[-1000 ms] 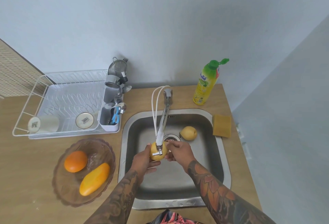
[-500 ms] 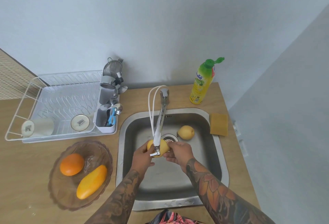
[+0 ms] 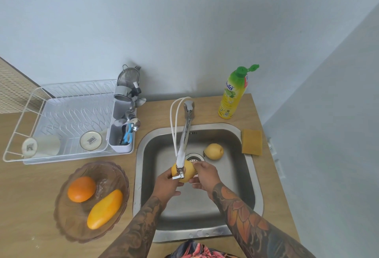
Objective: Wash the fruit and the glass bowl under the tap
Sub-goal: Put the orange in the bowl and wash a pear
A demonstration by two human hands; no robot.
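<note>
Both hands hold one yellow fruit [image 3: 187, 170] over the sink [image 3: 249, 177], right under the tap [image 3: 183, 149] spout: left hand [image 3: 167, 185] curled round its left side, right hand [image 3: 206, 176] gripping its right side with bent fingers. A second yellow fruit [image 3: 214, 151] lies in the basin just right of the drain [image 3: 193, 157]. The glass bowl [image 3: 69, 219] sits on the counter [image 3: 26, 192] left of the sink, holding an orange [image 3: 81, 189] and a mango [image 3: 104, 208].

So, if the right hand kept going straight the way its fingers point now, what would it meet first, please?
The right hand points left at the yellow fruit it already holds under the tap; beyond that, probably the left hand, though depth is unclear.
</note>
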